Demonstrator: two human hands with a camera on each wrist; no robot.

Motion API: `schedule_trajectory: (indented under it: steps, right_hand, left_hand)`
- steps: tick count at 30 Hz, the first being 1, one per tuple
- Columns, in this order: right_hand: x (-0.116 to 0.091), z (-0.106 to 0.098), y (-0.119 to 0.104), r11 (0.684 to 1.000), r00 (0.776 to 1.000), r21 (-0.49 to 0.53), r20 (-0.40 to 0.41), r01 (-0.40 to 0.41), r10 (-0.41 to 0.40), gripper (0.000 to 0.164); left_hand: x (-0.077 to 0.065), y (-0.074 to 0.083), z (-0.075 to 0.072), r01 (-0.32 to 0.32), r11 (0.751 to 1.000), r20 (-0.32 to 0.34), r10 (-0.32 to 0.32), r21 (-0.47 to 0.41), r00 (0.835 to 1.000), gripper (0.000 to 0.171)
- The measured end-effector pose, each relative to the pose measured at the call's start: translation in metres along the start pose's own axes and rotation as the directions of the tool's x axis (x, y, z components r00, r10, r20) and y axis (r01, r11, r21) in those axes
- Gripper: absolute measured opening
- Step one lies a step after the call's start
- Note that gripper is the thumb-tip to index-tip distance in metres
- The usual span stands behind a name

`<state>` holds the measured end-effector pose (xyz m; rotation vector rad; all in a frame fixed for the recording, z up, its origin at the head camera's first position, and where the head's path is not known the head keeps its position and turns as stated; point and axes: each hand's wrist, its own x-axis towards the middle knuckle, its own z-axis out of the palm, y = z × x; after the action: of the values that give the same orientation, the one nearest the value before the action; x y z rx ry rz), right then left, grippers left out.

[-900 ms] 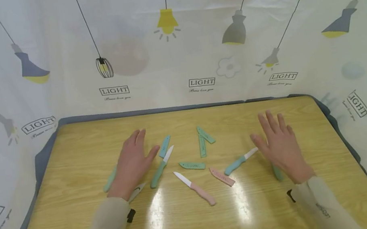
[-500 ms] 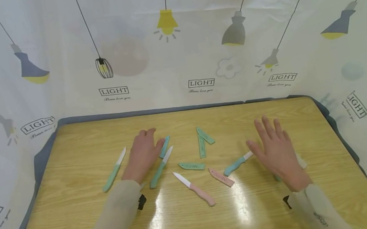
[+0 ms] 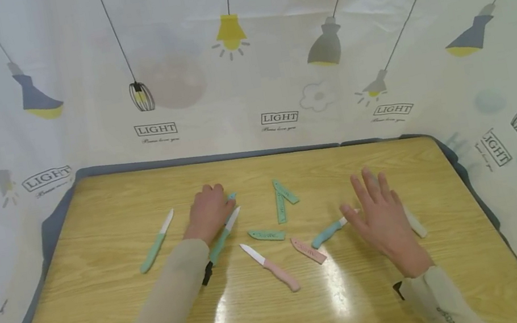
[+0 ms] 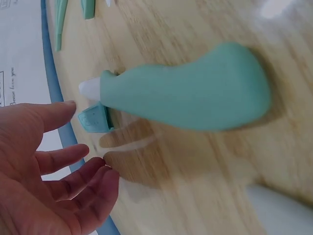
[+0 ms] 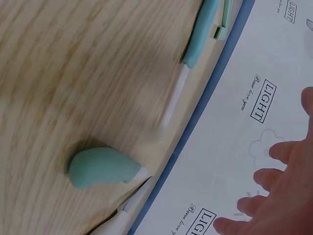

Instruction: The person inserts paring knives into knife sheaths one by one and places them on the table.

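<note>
My left hand (image 3: 209, 213) is over a blue knife sheath (image 3: 232, 196), mostly covering it in the head view. In the left wrist view, the thumb and fingers stand apart near the blue sheath's end, with nothing gripped. Close by lies a green-handled paring knife (image 3: 223, 241), its handle filling the middle of that view. My right hand (image 3: 383, 214) hovers with spread fingers, overlapping the tip of a blue-handled knife (image 3: 328, 233). Beside its wrist shows a white-handled knife (image 3: 416, 223). A second green knife handle (image 5: 102, 166), hidden in the head view, appears in the right wrist view.
Another green-handled knife (image 3: 152, 252) lies at left. Mid-table are a pink-handled knife (image 3: 282, 274), a pink sheath (image 3: 309, 251) and a green sheath (image 3: 267, 235). Two more green sheaths (image 3: 281, 209) overlap behind. A whitish piece (image 4: 283, 210) lies near the left wrist.
My left hand has moved right, off the left green knife and onto the blue sheath. My right hand has drifted slightly left and nearer, uncovering the white-handled knife.
</note>
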<state>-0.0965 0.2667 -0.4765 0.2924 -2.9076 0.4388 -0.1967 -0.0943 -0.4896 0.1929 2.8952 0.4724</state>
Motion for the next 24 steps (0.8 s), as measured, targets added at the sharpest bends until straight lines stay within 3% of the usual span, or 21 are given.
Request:
schedule_trajectory:
  steps: [18, 24]
  right_hand:
    - [-0.0048, 0.0021, -0.0019, 1.000, 1.000, 0.007, 0.005, 0.000, -0.001, 0.074]
    - [-0.0045, 0.0018, -0.0029, 1.000, 1.000, 0.000, -0.007, 0.009, -0.009, 0.074]
  left_hand:
    - [0.0047, 0.0061, 0.0031, 0.014, 0.999, 0.025, -0.013, -0.038, 1.000, 0.016]
    - [0.0023, -0.0022, -0.0007, 0.052, 0.988, 0.018, -0.050, -0.147, 0.999, 0.025]
